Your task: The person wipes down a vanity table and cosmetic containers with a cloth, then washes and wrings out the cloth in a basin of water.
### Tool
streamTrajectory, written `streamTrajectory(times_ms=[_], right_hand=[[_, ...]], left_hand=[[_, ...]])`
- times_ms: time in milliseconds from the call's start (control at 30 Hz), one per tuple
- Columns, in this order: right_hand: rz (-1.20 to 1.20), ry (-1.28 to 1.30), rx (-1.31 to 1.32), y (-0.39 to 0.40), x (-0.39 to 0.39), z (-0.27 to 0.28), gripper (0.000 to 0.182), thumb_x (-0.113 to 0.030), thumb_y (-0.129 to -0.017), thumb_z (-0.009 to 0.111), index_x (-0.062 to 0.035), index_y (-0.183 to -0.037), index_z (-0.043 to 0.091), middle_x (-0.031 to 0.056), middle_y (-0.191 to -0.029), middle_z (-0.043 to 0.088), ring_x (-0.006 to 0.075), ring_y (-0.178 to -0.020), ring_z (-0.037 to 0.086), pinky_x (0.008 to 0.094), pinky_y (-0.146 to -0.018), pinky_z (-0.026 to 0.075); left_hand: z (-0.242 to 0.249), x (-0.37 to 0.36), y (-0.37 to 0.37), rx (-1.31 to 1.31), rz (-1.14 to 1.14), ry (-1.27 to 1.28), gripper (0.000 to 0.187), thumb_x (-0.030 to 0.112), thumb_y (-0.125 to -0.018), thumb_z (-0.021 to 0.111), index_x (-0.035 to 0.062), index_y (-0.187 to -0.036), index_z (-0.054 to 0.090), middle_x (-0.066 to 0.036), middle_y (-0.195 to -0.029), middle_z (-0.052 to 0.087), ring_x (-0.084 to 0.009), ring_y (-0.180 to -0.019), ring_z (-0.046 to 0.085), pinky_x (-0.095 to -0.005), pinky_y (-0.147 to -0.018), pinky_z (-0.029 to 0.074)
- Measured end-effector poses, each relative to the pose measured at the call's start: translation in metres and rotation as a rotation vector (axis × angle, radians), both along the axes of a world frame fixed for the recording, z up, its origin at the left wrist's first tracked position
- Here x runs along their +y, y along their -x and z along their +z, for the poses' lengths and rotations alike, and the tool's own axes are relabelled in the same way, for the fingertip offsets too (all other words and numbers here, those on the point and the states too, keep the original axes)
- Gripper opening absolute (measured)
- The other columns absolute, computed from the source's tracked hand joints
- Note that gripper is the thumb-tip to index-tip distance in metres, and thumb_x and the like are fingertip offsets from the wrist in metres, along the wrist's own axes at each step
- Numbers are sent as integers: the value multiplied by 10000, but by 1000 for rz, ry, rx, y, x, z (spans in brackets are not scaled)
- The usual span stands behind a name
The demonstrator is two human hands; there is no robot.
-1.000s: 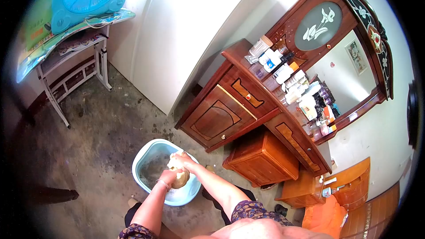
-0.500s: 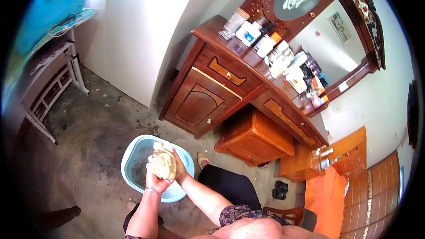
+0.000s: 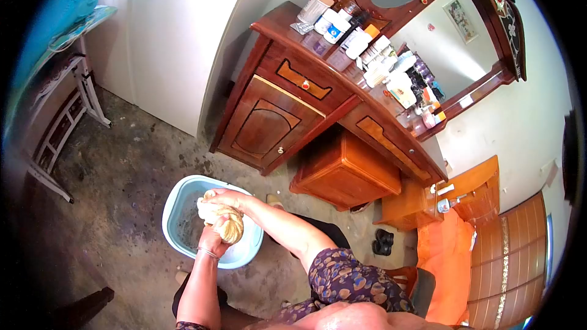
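Observation:
A cream-yellow cloth (image 3: 232, 229), bunched and twisted into thick folds, is held above a light blue basin (image 3: 173, 232) on the floor. My left hand (image 3: 214, 239), with a bracelet at the wrist, is closed around its lower part. My right hand (image 3: 224, 199) grips the upper, whiter end, on the far side of the basin. Dark, murky-looking water shows in the basin to the left of the cloth. Parts of the fingers of both hands are hidden by the folds.
A wooden dresser (image 3: 269, 128) with a mirror stands ahead, its top crowded with bottles. Beneath it is an orange-brown wooden box (image 3: 345, 171). A white metal-framed stand (image 3: 82, 98) is at left. Dark shoes (image 3: 383, 242) lie on the floor at right, near an orange-covered bed (image 3: 437, 263).
My right hand has moved from the cloth's side up to its far end, and the forearm now reaches across. The cloth looks more tightly twisted. The view has shifted slightly.

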State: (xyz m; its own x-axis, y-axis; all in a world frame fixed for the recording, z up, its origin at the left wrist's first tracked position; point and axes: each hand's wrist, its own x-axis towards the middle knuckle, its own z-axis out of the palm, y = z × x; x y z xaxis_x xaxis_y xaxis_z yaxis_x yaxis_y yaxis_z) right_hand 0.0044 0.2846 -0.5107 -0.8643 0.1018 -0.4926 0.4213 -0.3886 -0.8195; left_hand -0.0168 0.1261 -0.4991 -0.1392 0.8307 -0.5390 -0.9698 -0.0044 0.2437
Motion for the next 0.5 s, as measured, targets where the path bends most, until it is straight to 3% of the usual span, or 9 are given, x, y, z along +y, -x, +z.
streamTrajectory(times_ms=[100,133,233,267,367,400,500], right_hand=[[196,-342,-156,10,-6,6,295,-292,-876,646,-32,-1015,656,73,-996,676,165,-896,651,315,-783,528],[222,-684,-189,11,-10,12,339,-336,-875,615,-20,-981,680,117,-1033,682,219,-913,656,352,-799,515],[210,-983,-114,18,-11,-42,367,-358,-864,601,-25,-998,680,175,-1042,669,306,-927,649,389,-818,507],[234,-987,-56,17,-13,-30,367,-339,-887,549,-3,-964,675,219,-1044,652,356,-938,632,412,-808,511],[274,-1206,-145,27,-24,-10,374,-314,-916,492,19,-901,660,252,-972,651,390,-899,636,431,-775,519],[291,-1263,-173,29,-24,-11,382,-303,-930,468,28,-880,653,271,-939,650,404,-882,638,443,-759,521],[124,-1128,-348,35,-27,-14,381,-311,-929,490,37,-881,637,282,-916,638,422,-928,624,465,-790,493]], left_hand=[[-18,3,-11,277,56,61,444,151,-828,696,61,-1222,512,-65,-1076,624,-214,-914,642,-383,-737,556],[-14,2,-13,360,40,81,438,143,-808,688,30,-1200,529,-63,-1074,621,-206,-911,629,-359,-757,537],[-59,12,-29,735,183,193,472,145,-794,678,13,-1220,524,-64,-1072,623,-215,-875,625,-344,-768,515],[-56,17,-30,821,266,180,419,170,-786,679,-32,-1140,583,-92,-1005,654,-235,-816,624,-352,-765,502],[-57,14,-18,1156,93,281,364,201,-785,695,-72,-1016,629,-143,-925,673,-249,-811,634,-384,-776,498],[-52,17,-22,1155,199,356,379,246,-782,713,-99,-924,644,-198,-878,677,-272,-832,648,-408,-783,493],[-41,15,-18,1239,20,586,420,275,-764,739,-93,-946,651,-221,-906,679,-289,-856,657,-406,-792,497]])
